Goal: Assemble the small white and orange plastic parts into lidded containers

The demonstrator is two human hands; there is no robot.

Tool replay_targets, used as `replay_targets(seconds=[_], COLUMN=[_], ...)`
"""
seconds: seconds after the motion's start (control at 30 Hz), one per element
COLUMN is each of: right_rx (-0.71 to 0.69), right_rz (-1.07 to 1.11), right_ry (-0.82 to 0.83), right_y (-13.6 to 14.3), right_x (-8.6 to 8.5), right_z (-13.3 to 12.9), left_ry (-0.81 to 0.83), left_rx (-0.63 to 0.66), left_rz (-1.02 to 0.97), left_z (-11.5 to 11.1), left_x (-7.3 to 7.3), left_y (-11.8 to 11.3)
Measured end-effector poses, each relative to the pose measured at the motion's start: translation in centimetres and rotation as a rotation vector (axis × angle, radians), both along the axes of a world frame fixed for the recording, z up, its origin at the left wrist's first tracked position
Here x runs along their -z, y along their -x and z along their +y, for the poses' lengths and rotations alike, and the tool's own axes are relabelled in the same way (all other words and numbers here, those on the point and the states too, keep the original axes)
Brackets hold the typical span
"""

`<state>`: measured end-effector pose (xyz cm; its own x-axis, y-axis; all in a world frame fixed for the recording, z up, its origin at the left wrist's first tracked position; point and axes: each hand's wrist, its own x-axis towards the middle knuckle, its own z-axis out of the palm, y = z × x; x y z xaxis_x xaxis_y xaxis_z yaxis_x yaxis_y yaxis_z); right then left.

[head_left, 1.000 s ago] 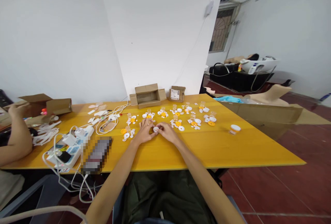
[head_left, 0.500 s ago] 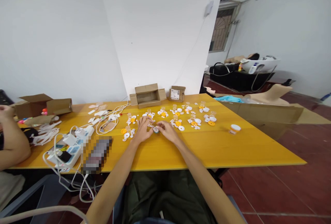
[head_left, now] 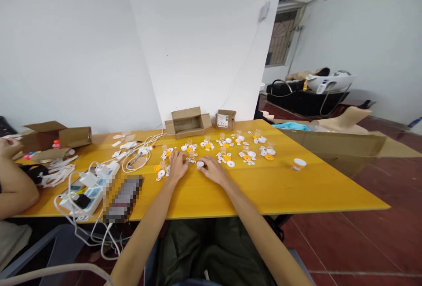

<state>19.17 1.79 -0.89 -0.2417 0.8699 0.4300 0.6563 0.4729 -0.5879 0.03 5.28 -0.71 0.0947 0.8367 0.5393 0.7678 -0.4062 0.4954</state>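
Note:
My right hand [head_left: 212, 170] has its thumb and fingers closed on the edge of a small white disc [head_left: 200, 164], low over the table. To its left, my left hand [head_left: 178, 167] reaches palm down with fingers apart, and no held thing shows in it. Just beyond the hands stands a small clear cup [head_left: 191, 155] with little white printed pieces [head_left: 191, 160] around it. An orange ring [head_left: 157, 168] and a white disc [head_left: 161, 174] lie left of my left hand, which covers part of that group.
Several similar groups of clear cups, orange rings [head_left: 227, 158] and white discs spread to the right. A lidded tub [head_left: 299, 164] stands farther right. Cardboard boxes [head_left: 187, 124] sit at the back. A power strip [head_left: 95, 191], cables and a phone [head_left: 125, 198] lie left, near another person's arm [head_left: 16, 180].
My left hand has drawn away to the left from the small item both hands were at. The white disc now shows face up at my right fingertips.

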Motion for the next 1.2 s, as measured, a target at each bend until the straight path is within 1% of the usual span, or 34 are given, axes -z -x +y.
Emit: replay_targets(seconds=[0.1, 0.2, 0.37, 0.5, 0.63, 0.73, 0.83, 1.0, 1.2], right_rx=[0.07, 0.099, 0.136, 0.157, 0.159, 0.163, 0.177, 0.236, 0.246], right_rz=[-0.096, -0.206, -0.374, -0.495, -0.555, -0.565, -0.545, -0.455, -0.346], right_ry=[-0.053, -0.155, -0.32, -0.369, -0.372, -0.384, -0.395, -0.372, -0.266], right_y=[-0.1, 0.1, 1.4, 2.9, 3.4, 3.3, 3.1, 3.2, 3.2], right_x=[0.0, 0.2, 0.0, -0.1, 0.6, 1.1, 1.3, 0.7, 0.3], right_z=[-0.2, -0.3, -0.2, 0.4, 0.9, 1.1, 1.0, 0.3, 0.2], left_ry=[0.004, 0.005, 0.011, 0.038, 0.062, 0.067, 0.076, 0.124, 0.082], left_rx=[0.027, 0.061, 0.084, 0.067, 0.057, 0.051, 0.064, 0.129, 0.234], left_rz=[-0.022, -0.034, -0.042, -0.048, -0.039, -0.054, -0.094, -0.185, -0.301], left_z=[0.3, 0.6, 0.8, 0.8, 0.8, 0.6, 0.4, 0.0, -0.5], left_x=[0.3, 0.5, 0.7, 0.7, 0.7, 0.5, 0.2, -0.3, -0.6], left_y=[0.2, 0.2, 0.2, 0.1, -0.1, -0.2, -0.3, -0.5, -1.1])
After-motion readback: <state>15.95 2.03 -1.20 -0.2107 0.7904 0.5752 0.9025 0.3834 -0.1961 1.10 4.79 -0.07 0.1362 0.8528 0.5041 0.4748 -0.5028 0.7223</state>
